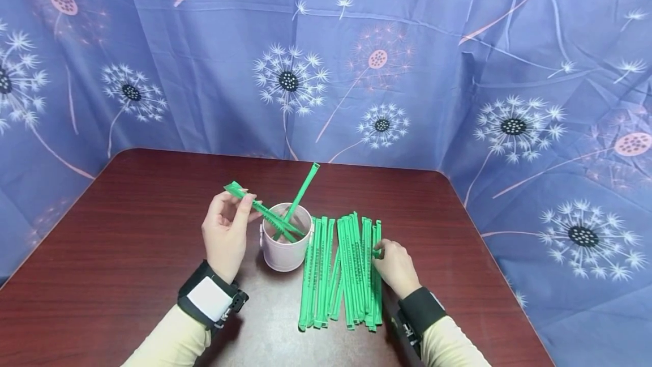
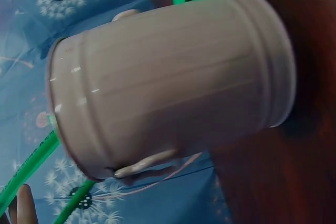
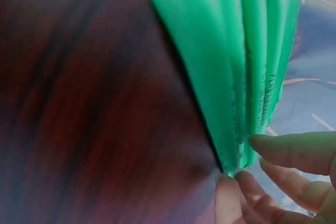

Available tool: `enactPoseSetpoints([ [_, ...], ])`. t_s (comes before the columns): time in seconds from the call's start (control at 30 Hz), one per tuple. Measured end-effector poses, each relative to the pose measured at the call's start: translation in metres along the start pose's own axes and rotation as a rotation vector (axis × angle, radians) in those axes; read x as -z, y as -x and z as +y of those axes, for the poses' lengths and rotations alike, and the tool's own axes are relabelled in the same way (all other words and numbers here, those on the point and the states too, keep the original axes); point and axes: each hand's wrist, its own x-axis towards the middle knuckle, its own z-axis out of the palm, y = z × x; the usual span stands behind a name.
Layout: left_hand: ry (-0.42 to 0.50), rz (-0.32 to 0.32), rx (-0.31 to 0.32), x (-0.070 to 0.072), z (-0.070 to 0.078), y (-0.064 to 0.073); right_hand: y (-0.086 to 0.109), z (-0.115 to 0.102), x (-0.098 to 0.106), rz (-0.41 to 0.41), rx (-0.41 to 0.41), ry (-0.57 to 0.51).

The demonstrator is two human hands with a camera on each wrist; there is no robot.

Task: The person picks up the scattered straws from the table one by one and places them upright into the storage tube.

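A pale pink bucket (image 1: 283, 256) stands upright on the table. My left hand (image 1: 228, 232) pinches a slim green paper-wrapped straw (image 1: 267, 212) near its upper end, at the bucket's left; the straw slants down into the bucket. Another green straw (image 1: 304, 187) leans in the bucket, its top sticking out at the back. Several more green wrapped straws (image 1: 351, 276) lie side by side to the right. At the right edge of this pile, my right hand (image 1: 396, 268) pinches a straw's end (image 3: 231, 163) between thumb and fingertips, close over the table.
The dark red-brown wooden table (image 1: 127, 231) has a blue dandelion-print cloth (image 1: 214, 72) hanging behind it and along both sides. The bucket's handle (image 2: 147, 165) hangs against its side.
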Motion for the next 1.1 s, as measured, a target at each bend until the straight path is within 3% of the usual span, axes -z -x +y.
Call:
enactPoseSetpoints([
  [0.2,-0.093,0.005,0.017,0.001,-0.01,0.003,0.001,0.003,0.0,-0.037,-0.037,-0.017],
  [0.47,-0.137,0.012,0.053,0.001,-0.016,0.006,-0.001,0.003,0.0,-0.064,-0.084,-0.007],
  [0.73,-0.267,0.03,0.111,0.006,-0.023,0.01,-0.001,0.003,0.001,-0.076,-0.098,-0.02],
  [1.1,-0.407,0.028,0.139,0.01,-0.027,0.01,-0.004,0.005,-0.001,-0.105,-0.125,-0.042],
])
